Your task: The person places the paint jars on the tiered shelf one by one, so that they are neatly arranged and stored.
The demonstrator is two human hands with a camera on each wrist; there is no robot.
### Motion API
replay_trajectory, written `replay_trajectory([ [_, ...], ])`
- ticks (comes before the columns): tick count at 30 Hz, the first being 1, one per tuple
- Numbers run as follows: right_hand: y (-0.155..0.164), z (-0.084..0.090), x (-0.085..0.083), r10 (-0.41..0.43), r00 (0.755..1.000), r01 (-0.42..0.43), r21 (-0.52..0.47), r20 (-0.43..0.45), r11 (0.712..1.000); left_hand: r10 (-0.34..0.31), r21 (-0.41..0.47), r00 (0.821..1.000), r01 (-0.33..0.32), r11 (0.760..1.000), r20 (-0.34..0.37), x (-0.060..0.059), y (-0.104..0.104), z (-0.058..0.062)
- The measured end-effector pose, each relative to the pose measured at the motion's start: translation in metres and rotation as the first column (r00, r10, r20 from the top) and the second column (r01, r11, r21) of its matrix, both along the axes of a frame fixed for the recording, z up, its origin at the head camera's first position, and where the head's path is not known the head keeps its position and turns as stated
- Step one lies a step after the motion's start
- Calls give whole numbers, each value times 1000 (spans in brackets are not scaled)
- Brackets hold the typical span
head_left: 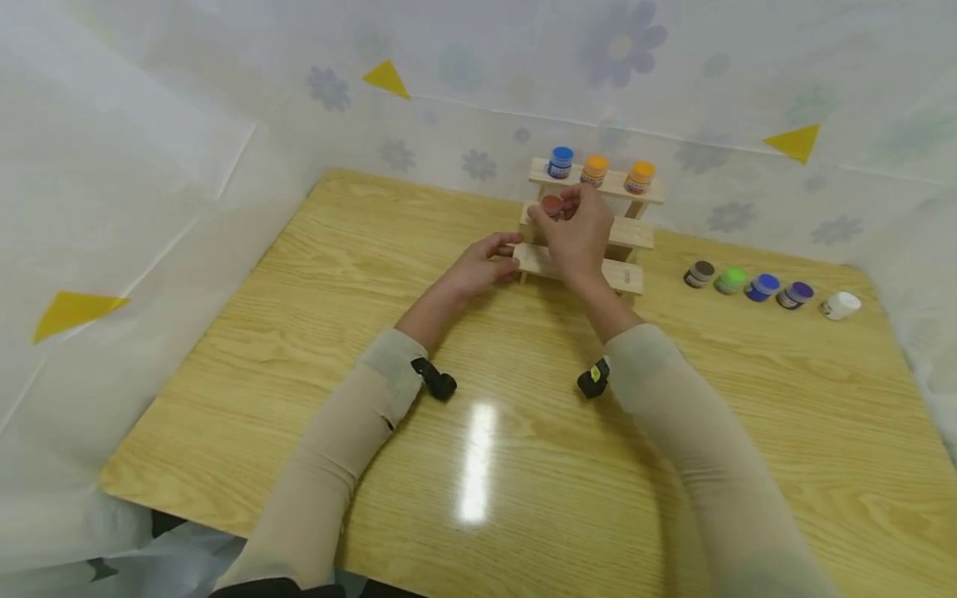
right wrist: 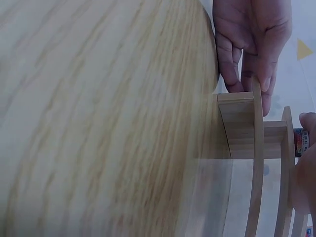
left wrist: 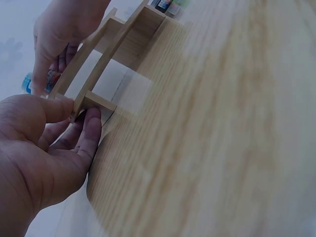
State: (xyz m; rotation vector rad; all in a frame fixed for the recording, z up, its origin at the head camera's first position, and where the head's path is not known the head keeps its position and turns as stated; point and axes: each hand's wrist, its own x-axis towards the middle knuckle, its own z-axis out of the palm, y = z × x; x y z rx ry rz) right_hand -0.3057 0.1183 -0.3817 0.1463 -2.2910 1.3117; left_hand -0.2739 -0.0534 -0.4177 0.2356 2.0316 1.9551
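Red-lidded jar pinched in right hand over the rack's middle step; left hand, seemingly gripping the lowest step's end, shows clearly only from the left wrist.

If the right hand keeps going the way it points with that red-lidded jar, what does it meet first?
Probably the wooden step rack: the right hand holds the red-lidded jar just over its middle step, pointing at the top step with its three jars. Depth is unclear from the head view.

Craft corner: paint pots, flowered sheeting
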Motion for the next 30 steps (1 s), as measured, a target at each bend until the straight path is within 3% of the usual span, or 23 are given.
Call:
replay_trajectory([
  [4, 3, 0, 5, 19, 1000, -18, -36, 22, 999, -6, -14, 1000, 6, 1000, -1, -1, 1, -1],
  [12, 22, -1, 19, 14, 999, -4, -199, 52, 980, -12, 2, 1000, 12, 1000, 12, 0, 3, -1],
  [19, 53, -4, 35, -39, 999, 41, -198, 10, 979, -8, 6, 1000, 8, 1000, 17, -3, 3, 0],
  [30, 100, -16, 60, -67, 996, 77, -200, 55, 977, 4, 2, 1000, -4, 1000, 18, -8, -5, -6],
])
